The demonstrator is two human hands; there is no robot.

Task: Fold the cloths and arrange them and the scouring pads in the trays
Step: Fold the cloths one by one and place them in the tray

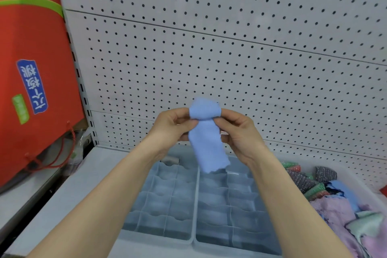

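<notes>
Head view, the only one. Step in hand, as judged: folding one cloth, mid-fold, not yet placing. You hold the blue cloth [206, 132] in the air just below centre frame, over the far end of the trays and touching neither. It is already a narrow strip; its top end bulges above your fingers, looks doubled over, and its wavy bottom edge hangs free toward 6 o'clock. Left hand [173, 125], at 9 o'clock of the cloth, pinches its upper part between thumb and curled fingers. Right hand [240, 132], at 3 o'clock of the cloth, does likewise on the other edge. The hands are close together, with only the strip's width between them, both forearms rising from the bottom edge. The left tray [157, 237] and right tray [230, 246] lie side by side at 6 o'clock, divided into compartments. The bin [343, 166] at 4 o'clock holds scouring pads [322, 174] at its far end and a heap of loose cloths, a pink cloth [335, 213] among them. Next move, as judged: take the hanging tail up to shorten the strip, keep the pinch so the layers do not slip, then lower the bundle into one compartment. Risk: soft fabric springs open on release.
</notes>
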